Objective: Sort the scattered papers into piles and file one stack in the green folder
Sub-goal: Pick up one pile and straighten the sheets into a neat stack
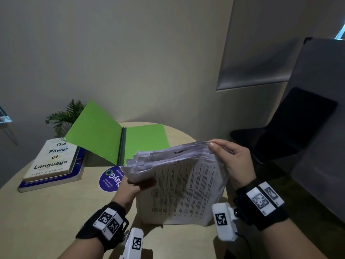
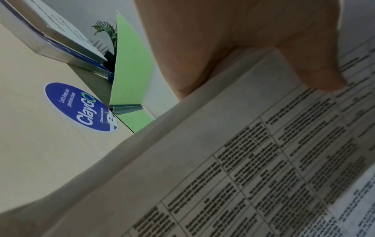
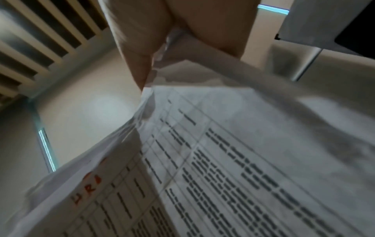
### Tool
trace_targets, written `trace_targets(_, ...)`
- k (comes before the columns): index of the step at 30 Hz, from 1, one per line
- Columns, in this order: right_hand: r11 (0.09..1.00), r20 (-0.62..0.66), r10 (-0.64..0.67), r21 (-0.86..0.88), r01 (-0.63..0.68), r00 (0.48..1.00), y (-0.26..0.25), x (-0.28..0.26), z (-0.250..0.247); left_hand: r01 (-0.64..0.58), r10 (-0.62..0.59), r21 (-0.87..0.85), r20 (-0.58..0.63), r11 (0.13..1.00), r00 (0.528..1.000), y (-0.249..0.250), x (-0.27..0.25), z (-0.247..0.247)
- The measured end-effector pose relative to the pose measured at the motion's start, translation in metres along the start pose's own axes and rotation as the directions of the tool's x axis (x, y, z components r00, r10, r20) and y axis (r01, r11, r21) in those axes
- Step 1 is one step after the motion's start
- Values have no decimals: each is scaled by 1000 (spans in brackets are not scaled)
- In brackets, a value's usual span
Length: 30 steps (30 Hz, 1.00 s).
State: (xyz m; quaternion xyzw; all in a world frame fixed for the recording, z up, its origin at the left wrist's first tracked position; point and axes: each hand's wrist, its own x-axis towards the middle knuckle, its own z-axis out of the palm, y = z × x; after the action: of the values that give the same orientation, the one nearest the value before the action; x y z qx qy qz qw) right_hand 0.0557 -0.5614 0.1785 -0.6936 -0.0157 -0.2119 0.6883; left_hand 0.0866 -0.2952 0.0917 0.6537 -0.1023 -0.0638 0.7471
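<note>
A: Where are the papers [image 1: 179,184]?

B: One thick stack stands on its lower edge on the round table [image 1: 46,212], tilted, just in front of the green folder [image 1: 115,135]. The sheet facing the camera carries a printed grid of text; red handwriting shows near its top in the right wrist view.

A: And the hands?

B: Both hold the stack. The left hand [image 1: 134,186] grips its left edge, thumb pressed flat on the printed sheet in the left wrist view. The right hand [image 1: 231,161] pinches the top right corner, thumb on the near side and fingers behind.

A: Tell me about the folder.

B: It lies open on the table behind the stack. Its right flap lies flat; its left flap is raised at a slant, with a dark spine between them.

A: What else is near the folder?

B: To its left are two stacked books [image 1: 54,163]; the top one reads "The Power of Language". A small plant [image 1: 63,116] stands behind that raised flap. A round blue sticker [image 1: 110,180] reading "ClayGo" sits on the table in front of the folder, partly hidden by the stack. A dark chair [image 1: 291,128] stands to the folder's right, off the table.
</note>
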Motion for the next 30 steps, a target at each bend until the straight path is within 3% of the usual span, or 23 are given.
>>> trace_targets(5, 999, -127, -13, 36, 18, 992, 5, 0, -7, -26, 26, -28, 4, 999, 1000, 2, 1, 1)
trace_targets(8, 989, -149, 36, 148, -14, 988, 10, -5, -10, -21, 22, -25, 2, 999, 1000, 1, 2, 0)
trace_targets(13, 967, -56, 100, 240, -84, 993, 21, -13, -8, -2, 1, -48, -20, 999, 1000, -1, 4, 0)
trace_targets(16, 973, 101, 79, 208, -99, 992, 27, -14, -15, 6, -7, -63, -23, 998, 1000, 0, 3, 1)
trace_targets(19, 960, 258, 267, 7, -279, 928, 46, -23, -15, 46, -49, -79, -30, 996, 998, -3, 5, 2)
trace_targets(22, 907, 160, 414, 16, -422, 896, 59, -31, -4, 91, -98, -96, -73, 991, 992, -3, 9, 6)
trace_targets(24, 919, 80, 361, 138, -369, 929, 51, -30, 1, 64, -78, -124, -117, 990, 990, 0, 12, 8)
trace_targets(27, 961, 43, 240, 132, -244, 970, 36, -25, -1, -2, -16, -150, -119, 989, 993, 8, 10, 9)
trace_targets(30, 961, 42, 199, 186, -203, 979, 36, -29, -5, -77, 66, -94, -120, 993, 991, 14, 3, 12)
